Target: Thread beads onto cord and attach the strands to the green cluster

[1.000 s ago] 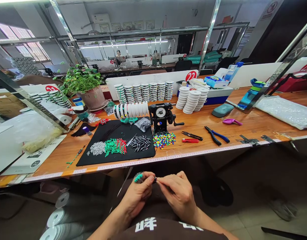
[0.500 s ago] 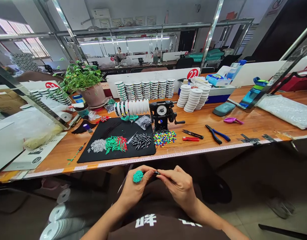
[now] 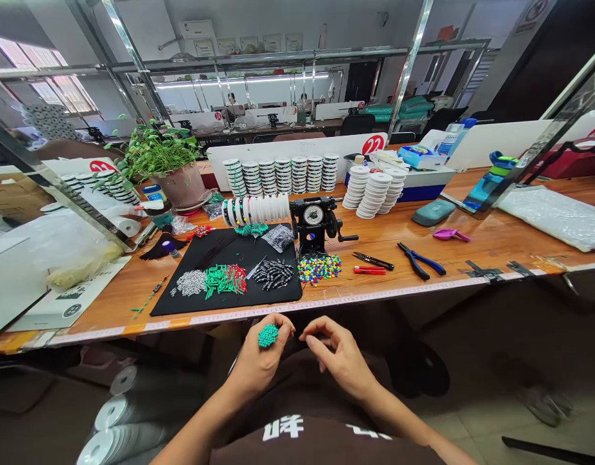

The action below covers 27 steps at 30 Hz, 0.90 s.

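Wooden bench (image 3: 452, 242) behind, left hand (image 3: 259, 365) holds knobbly green beaded ball (image 3: 268, 336).

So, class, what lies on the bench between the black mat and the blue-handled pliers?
Head view: a heap of multicoloured beads, a black-handled tool and a red-handled tool, from the black mat to the blue-handled pliers.

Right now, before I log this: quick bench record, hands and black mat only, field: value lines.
left hand: holds a green bead cluster
right hand: fingers loosely curled, nothing visible in it
surface: black mat on a wooden bench
on mat: silver beads, green and red tube beads, black tube beads
right of mat: multicoloured beads
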Each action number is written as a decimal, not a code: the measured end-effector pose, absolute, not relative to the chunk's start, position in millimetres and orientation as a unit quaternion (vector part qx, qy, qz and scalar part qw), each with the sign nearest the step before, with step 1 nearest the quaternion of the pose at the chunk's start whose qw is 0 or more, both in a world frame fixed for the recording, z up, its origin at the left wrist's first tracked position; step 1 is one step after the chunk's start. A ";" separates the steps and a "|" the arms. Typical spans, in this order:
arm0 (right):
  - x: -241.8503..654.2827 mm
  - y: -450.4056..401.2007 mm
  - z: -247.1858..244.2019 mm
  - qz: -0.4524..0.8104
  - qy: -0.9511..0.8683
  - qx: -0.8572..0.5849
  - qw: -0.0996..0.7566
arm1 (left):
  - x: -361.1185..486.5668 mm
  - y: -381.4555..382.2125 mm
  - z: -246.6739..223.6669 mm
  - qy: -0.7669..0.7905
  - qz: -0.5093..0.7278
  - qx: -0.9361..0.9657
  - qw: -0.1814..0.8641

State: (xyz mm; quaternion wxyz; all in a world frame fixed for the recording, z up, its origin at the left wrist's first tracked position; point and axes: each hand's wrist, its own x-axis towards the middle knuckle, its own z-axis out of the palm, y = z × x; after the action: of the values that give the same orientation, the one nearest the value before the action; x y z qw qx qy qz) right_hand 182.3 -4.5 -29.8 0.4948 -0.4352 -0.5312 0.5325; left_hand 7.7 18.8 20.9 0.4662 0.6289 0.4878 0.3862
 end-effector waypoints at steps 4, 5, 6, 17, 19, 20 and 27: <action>184.6 -3.3 -29.8 0.523 -0.542 -0.444 0.486 | 6.6 22.4 16.1 0.486 0.387 0.610 0.493; 185.4 -3.5 -29.6 0.526 -0.534 -0.444 0.492 | 6.6 22.7 14.9 0.486 0.386 0.594 0.512; 186.2 -3.6 -29.4 0.536 -0.517 -0.443 0.499 | 6.8 22.6 14.1 0.484 0.383 0.576 0.536; 179.0 -5.9 -26.3 0.579 -0.444 -0.429 0.532 | 14.0 12.8 8.6 0.441 0.319 0.500 0.674; 175.4 -7.8 -27.7 0.597 -0.436 -0.414 0.531 | 15.0 11.7 8.0 0.439 0.311 0.515 0.667; 174.2 -8.6 -28.4 0.601 -0.436 -0.410 0.530 | 15.6 11.1 7.9 0.439 0.308 0.524 0.662; 173.1 -8.3 -34.5 0.522 -0.492 -0.458 0.524 | 17.7 7.8 8.6 0.446 0.319 0.552 0.628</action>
State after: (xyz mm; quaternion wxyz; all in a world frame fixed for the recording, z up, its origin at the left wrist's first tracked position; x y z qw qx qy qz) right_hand 173.1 -8.3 -34.5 0.5244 -0.4583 -0.4920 0.5224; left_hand 17.7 7.8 8.6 0.6281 0.5519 0.4463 0.3190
